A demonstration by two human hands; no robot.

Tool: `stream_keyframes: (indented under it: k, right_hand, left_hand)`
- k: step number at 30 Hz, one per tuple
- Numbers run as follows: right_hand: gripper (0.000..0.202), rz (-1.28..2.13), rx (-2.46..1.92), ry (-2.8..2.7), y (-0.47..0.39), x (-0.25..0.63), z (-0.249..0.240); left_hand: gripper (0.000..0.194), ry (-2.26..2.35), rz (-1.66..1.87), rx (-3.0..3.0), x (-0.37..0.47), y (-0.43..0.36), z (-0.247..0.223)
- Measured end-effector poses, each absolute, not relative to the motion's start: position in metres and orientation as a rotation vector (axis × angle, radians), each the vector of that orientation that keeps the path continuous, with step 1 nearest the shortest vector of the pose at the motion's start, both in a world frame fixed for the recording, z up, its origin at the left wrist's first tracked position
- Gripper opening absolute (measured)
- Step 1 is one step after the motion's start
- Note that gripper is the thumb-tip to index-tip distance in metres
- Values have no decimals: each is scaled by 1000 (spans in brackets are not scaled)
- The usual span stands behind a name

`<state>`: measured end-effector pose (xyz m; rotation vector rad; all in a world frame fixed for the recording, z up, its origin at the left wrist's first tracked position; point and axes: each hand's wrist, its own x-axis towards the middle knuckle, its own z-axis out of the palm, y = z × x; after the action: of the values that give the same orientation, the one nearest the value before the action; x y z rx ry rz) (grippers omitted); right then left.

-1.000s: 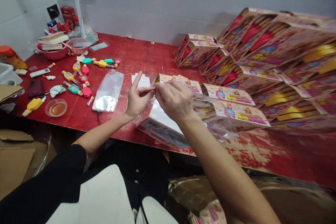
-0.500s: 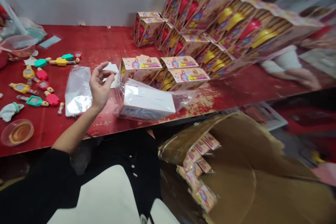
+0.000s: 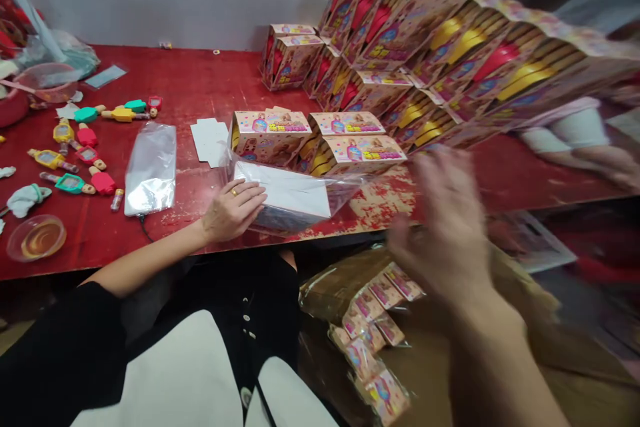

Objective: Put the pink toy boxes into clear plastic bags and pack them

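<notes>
My left hand point(image 3: 234, 211) lies flat on the left end of a white-bottomed box point(image 3: 285, 192) inside a clear plastic bag, its fingers stretched out and a ring on one of them. The box rests near the table's front edge, and the bag's loose end point(image 3: 346, 192) spreads to the right. My right hand point(image 3: 443, 227), blurred by motion, is in the air to the right of the box, fingers apart and holding nothing. Three printed boxes point(image 3: 273, 130) stand just behind the bagged one.
Stacked toy boxes point(image 3: 400, 27) fill the back right of the red table point(image 3: 200, 67). At left lie clear bags point(image 3: 151, 170), small coloured toys point(image 3: 70, 183) and a bowl point(image 3: 37, 238). Below, a large carton point(image 3: 325, 287) holds bagged boxes. Another person's arm point(image 3: 575, 133) rests at far right.
My left hand has come down from the air onto the bagged box. My right hand has come into view at the right. The view has shifted slightly.
</notes>
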<state>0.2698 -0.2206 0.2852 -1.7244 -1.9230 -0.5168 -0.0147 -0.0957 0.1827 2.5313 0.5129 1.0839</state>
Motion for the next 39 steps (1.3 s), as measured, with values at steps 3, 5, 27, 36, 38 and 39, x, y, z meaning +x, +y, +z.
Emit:
stream_keyframes:
  k: [3, 5, 27, 36, 38, 39]
  right_hand:
    - [62, -496, -1602, -2227, -181, 293, 267]
    - [60, -513, -1537, -2277, -175, 302, 253]
    - [66, 18, -1549, -1303, -230, 217, 54]
    - [86, 4, -1533, -1058, -230, 225, 116]
    - [113, 118, -1537, -1173, -209, 221, 130]
    - [120, 150, -1545, -1190, -199, 217, 131]
  left_hand:
    - [28, 619, 1125, 2370, -13, -96, 187]
    - [30, 724, 1190, 2158, -11, -98, 190]
    - [39, 1351, 1200, 687, -30, -121, 125]
    - [58, 1195, 1648, 1575, -49, -82, 199]
    - [81, 955, 1407, 2012, -30, -78, 202]
    - [87, 894, 1269, 2077, -20, -78, 196]
